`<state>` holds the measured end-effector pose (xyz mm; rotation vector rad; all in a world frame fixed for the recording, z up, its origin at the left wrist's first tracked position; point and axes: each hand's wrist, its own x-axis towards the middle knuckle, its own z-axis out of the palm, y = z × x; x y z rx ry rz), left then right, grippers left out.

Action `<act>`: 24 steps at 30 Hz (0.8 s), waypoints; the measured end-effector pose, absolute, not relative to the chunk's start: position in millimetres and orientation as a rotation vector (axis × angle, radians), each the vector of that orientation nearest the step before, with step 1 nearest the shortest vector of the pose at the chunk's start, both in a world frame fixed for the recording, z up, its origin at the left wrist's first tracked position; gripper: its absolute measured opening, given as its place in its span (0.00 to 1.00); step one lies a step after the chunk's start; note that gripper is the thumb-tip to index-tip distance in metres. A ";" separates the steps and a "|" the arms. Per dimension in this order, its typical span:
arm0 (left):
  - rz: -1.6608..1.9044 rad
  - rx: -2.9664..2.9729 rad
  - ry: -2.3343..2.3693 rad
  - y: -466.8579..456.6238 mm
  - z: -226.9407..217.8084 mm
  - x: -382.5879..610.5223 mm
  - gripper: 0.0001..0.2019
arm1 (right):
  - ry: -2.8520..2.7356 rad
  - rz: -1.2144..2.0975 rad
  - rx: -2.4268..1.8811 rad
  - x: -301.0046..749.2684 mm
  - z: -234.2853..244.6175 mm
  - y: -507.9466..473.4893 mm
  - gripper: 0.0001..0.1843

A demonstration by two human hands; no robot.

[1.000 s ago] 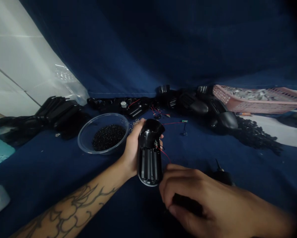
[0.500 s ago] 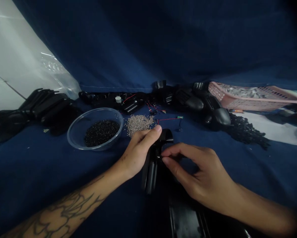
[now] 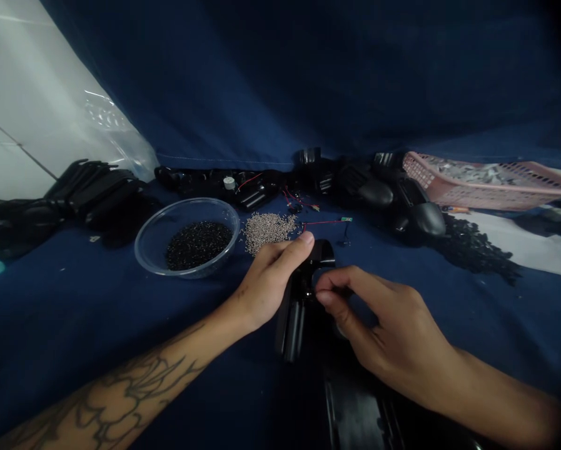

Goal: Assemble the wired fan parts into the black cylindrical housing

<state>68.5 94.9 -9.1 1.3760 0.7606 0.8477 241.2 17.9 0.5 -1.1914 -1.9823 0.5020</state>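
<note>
My left hand is closed around a black plastic housing, its thumb pressed along the top. A wide, curved end of the housing shows beyond the thumb. On the right side of the housing, my right hand pinches thumb and forefinger together. Whatever lies between those fingertips is too small to make out. Just past my left thumb, a red wire leads to a small green circuit board. Close behind my left hand is a heap of small silvery screws.
A clear plastic bowl holds small black screws. Black plastic parts are stacked at the left; more housings line the back. A pink basket of pale pieces stands at right, near a pile of black bits.
The whole view has shifted slightly, so things appear a little farther right. Both hands keep nearly the same pose on the housing, with the right fingertips slightly farther from it.
</note>
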 end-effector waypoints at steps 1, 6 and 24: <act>0.850 1.377 0.755 95.2 -9.7 68.5 0.27 | -1.991 0.495 -1.185 241.3 0.2 17.8 0.06; 0.849 1.395 0.717 96.9 -12.2 68.4 0.27 | -2.008 0.525 -1.187 241.0 2.9 18.4 0.04; 0.821 1.399 0.765 96.8 -11.9 65.8 0.28 | -2.037 0.686 -1.066 237.7 9.4 19.9 0.06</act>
